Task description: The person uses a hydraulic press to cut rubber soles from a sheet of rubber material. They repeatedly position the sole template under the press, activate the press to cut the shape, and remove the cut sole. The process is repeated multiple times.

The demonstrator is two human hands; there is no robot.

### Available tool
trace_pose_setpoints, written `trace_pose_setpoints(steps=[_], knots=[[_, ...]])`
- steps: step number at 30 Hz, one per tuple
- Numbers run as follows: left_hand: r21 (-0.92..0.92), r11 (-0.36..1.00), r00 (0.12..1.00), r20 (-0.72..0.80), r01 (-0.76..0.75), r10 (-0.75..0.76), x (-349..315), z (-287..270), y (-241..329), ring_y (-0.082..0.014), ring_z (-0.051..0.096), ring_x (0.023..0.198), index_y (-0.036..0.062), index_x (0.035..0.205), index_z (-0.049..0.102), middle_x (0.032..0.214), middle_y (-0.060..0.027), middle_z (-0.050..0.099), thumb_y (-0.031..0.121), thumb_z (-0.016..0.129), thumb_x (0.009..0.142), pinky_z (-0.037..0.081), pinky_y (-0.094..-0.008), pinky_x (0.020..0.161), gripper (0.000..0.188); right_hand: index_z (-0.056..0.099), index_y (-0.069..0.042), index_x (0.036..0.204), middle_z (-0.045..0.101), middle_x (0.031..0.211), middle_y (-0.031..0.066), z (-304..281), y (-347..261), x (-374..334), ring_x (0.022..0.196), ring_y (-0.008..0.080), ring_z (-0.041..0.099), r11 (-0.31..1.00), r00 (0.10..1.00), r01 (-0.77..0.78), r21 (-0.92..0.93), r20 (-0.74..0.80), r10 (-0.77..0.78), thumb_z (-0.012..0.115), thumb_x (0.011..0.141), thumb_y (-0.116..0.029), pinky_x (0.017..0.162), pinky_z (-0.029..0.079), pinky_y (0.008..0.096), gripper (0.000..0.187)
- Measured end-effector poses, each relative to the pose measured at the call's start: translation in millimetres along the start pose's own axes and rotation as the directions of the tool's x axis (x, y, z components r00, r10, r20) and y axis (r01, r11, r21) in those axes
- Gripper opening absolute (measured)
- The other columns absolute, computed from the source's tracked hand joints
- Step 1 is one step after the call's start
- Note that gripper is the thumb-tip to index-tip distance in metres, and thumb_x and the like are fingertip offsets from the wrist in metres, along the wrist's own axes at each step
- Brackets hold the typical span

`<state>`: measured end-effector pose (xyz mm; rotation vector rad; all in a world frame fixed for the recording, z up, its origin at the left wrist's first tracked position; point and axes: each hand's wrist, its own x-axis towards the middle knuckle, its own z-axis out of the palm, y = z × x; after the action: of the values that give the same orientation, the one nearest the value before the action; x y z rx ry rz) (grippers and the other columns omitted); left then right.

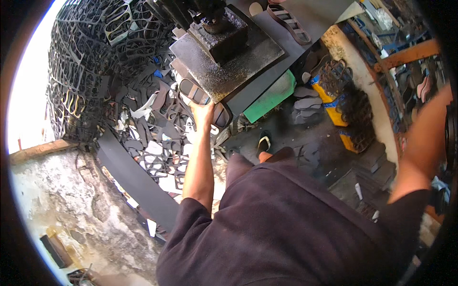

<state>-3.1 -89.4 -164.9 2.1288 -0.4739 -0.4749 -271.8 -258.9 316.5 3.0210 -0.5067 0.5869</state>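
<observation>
My left hand grips the side of a sole-shaped cutting die, a dark metal outline with crossbars. The die lies at the near left corner of a worn metal press plate, partly beneath its edge. A dark sheet extends under the plate to the right. My right forearm reaches up and out to the right rim, blurred; its hand is cut off from view. Another sole-shaped die rests on the dark surface at the far right of the press.
Cut-out scrap webbing is heaped at the left, with loose offcuts below it. A green sheet sits beneath the press's right side. Yellow-and-blue sacks and stacked dark soles stand on the floor. A wooden rack is at the right.
</observation>
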Motion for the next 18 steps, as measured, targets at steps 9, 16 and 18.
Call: trace_pose_setpoints(steps=[9,16,18], knots=[[-0.777,0.572,0.965,0.227,0.263,-0.134,-51.2,-74.7,-5.4,-0.0233,0.056,0.123,0.0102,0.133,0.057,0.135,-0.0094,0.058,0.025,0.074,0.085,0.050,-0.0448,0.092,0.053,0.026,-0.017,0.163,0.023,0.167,0.0217,394.1,-38.3,-156.5,0.154,0.0434,0.022,0.940,0.923,-0.277,0.198,0.328,0.202,0.068,0.090,-0.056,0.127,0.022,0.0522,0.093],[-0.877,0.445,0.983,-0.177,-0.179,0.047,-100.9,-122.7,73.5,-0.0223,0.058,0.122,0.0004,0.146,0.045,0.136,-0.0124,0.057,0.003,0.070,0.081,0.049,-0.0365,0.103,0.069,0.025,-0.022,0.164,0.024,0.169,0.0164,401.9,-34.5,-155.7,0.156,0.0373,0.023,0.933,0.920,-0.270,0.239,0.349,0.177,0.064,0.093,-0.052,0.127,0.024,0.0490,0.086],[-0.930,0.346,0.992,-0.121,-0.119,0.016,-105.3,-146.8,77.6,-0.0255,0.057,0.128,-0.0027,0.145,0.046,0.137,-0.0145,0.056,0.008,0.062,0.084,0.049,-0.0424,0.107,0.064,0.027,-0.022,0.163,0.026,0.168,0.0169,404.8,-35.1,-153.5,0.156,0.0372,0.022,0.929,0.925,-0.278,0.246,0.330,0.189,0.064,0.094,-0.051,0.127,0.023,0.0489,0.084]])
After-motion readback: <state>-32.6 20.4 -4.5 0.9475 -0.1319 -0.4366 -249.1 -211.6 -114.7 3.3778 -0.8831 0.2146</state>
